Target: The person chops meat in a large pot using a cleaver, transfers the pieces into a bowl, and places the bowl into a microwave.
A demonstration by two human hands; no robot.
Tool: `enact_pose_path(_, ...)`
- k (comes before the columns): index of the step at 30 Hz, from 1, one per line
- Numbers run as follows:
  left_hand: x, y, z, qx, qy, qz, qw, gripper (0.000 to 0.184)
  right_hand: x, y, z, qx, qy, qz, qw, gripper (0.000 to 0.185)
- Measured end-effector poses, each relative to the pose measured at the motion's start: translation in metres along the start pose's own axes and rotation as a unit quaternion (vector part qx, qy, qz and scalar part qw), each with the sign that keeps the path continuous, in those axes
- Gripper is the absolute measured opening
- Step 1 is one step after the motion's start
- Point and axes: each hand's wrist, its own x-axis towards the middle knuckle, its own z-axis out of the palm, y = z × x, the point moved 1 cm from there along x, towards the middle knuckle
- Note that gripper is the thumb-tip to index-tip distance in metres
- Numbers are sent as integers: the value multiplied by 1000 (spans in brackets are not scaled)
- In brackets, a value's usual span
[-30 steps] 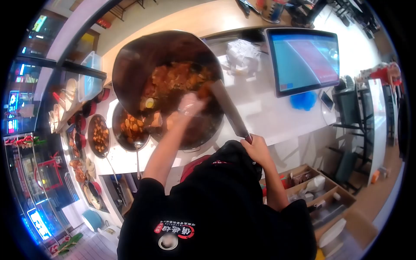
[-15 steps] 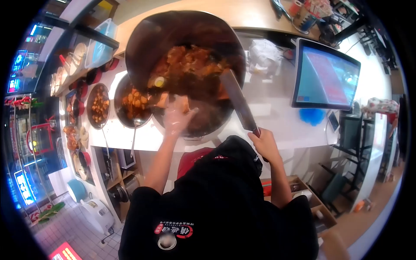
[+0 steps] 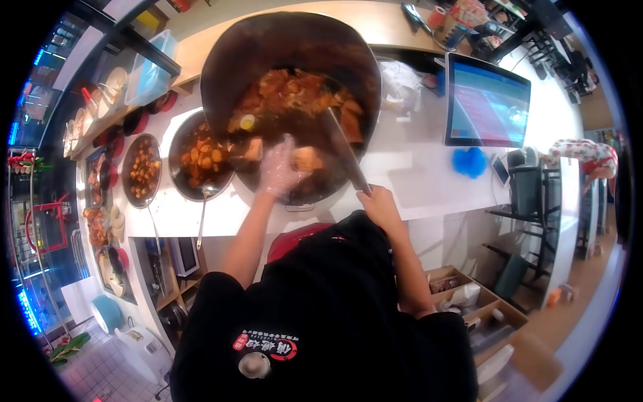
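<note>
My left hand (image 3: 280,171), in a clear plastic glove, is over the near part of a large, dark round pot (image 3: 231,50). Its fingers and thumb are around the left end of an orange-brown food block (image 3: 308,159). A similar block (image 3: 253,149) sits just left of the fingers. My right hand (image 3: 380,204) is closed round the handle of a cleaver (image 3: 348,151), whose long blade slants up and left over the pot. Beyond the hands lie brown braised pieces (image 3: 291,90) in dark sauce, with a halved egg (image 3: 247,122) at their left edge.
Two smaller pans of food, one nearer (image 3: 201,155) and one farther left (image 3: 143,167), stand beside the pot with spoons. On the right are a touchscreen (image 3: 487,100), a blue crumpled item (image 3: 470,163), a phone (image 3: 500,170) and white plastic bags (image 3: 400,84). A person (image 3: 586,157) is at far right.
The cleaver and my right hand have shifted left, nearer my left hand. My left hand has turned, and the block beside it now shows more to its right. The camera view has shifted slightly.
</note>
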Motion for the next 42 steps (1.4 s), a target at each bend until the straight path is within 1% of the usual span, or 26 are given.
enact_pose_path(1, -1, -6, 10, -1, 1, 4, 1000, 97, 6, 3, 12, -28, 0, -2, 1000, 31)
enact_pose_path(3, -7, -15, 32, -97, 1, -32, 995, 110, 18, 10, 40, -58, -1, -1, 998, 30)
enact_pose_path(4, -7, -15, 38, -121, 21, -8, 992, 106, 22, 13, 56, -52, 14, -18, 998, 29)
enact_pose_path(5, -6, -15, 44, -126, 21, -8, 992, 106, 26, 17, 68, -47, 30, -36, 998, 28)
enact_pose_path(7, -1, -11, 45, -142, -7, -14, 990, 100, 29, 15, 84, -70, 44, -37, 996, 28)
enact_pose_path(8, 1, -11, 47, -147, -4, -13, 989, 100, 32, 14, 88, -88, 55, -40, 994, 27)
enact_pose_path(10, 2, -19, 58, -124, 14, 39, 991, 88, 42, 14, 96, -93, 55, -39, 993, 27)
enact_pose_path(11, 4, -25, 62, -126, 17, 36, 991, 88, 47, 14, 100, -93, 55, -37, 993, 27)
enact_pose_path(13, 7, -33, 63, -97, 20, 78, 992, 79, 46, -3, 97, -95, 55, -34, 993, 27)
enact_pose_path(14, 5, -36, 65, -100, 22, 75, 992, 79, 45, -9, 95, -93, 55, -28, 994, 27)
enact_pose_path(16, 4, -38, 61, -121, 71, 55, 989, 70, 46, -9, 94, -76, 48, -16, 996, 28)
enact_pose_path(17, 1, -40, 60, -122, 70, 54, 989, 70, 45, -8, 93, -56, 43, -2, 998, 28)
enact_pose_path(19, -5, -40, 47, -115, 35, -6, 993, 72, 36, -12, 92, -68, 43, -15, 997, 28)
enact_pose_path(23, -13, -40, 34, -117, 32, -15, 992, 76, 35, -10, 100, -90, 31, -27, 995, 28)
enact_pose_path(25, -17, -43, 37, -131, 93, -29, 987, 75, 32, -20, 95, -95, 30, -28, 995, 29)
enact_pose_path(26, -17, -45, 39, -133, 94, -27, 986, 75, 32, -26, 92, -100, 26, -31, 994, 29)
enact_pose_path(28, -23, -51, 43, -249, 129, -41, 959, 63, 29, -33, 93, -91, 36, -33, 995, 29)
enact_pose_path(29, -22, -53, 45, -249, 128, -41, 959, 63, 29, -36, 95, -81, 47, -36, 995, 29)
enact_pose_path(31, -22, -55, 48, -366, 75, -137, 918, 54, 36, -40, 101, -82, 52, -28, 995, 29)
enact_pose_path(32, -25, -53, 49, -367, 75, -139, 917, 54, 39, -40, 104, -81, 59, -22, 995, 29)
enact_pose_path(34, -28, -42, 39, -392, 82, -161, 902, 43, 47, -27, 111, -86, 60, -17, 994, 28)
enact_pose_path(37, -26, -39, 37, -413, 72, -153, 895, 42, 47, -20, 116, -92, 53, -15, 994, 28)
enact_pose_path(38, -26, -42, 47, -415, 73, -157, 893, 42, 42, -18, 117, -93, 48, -14, 994, 28)
enact_pose_path(40, -20, -47, 70, -400, 137, -148, 894, 42, 33, -16, 117, -101, 42, -5, 994, 28)
enact_pose_path(41, -18, -48, 75, -402, 138, -147, 893, 42, 32, -16, 116, -106, 39, 2, 994, 28)
enact_pose_path(42, -18, -46, 75, -385, 163, -140, 898, 43, 31, -15, 116, -108, 39, 1, 993, 28)
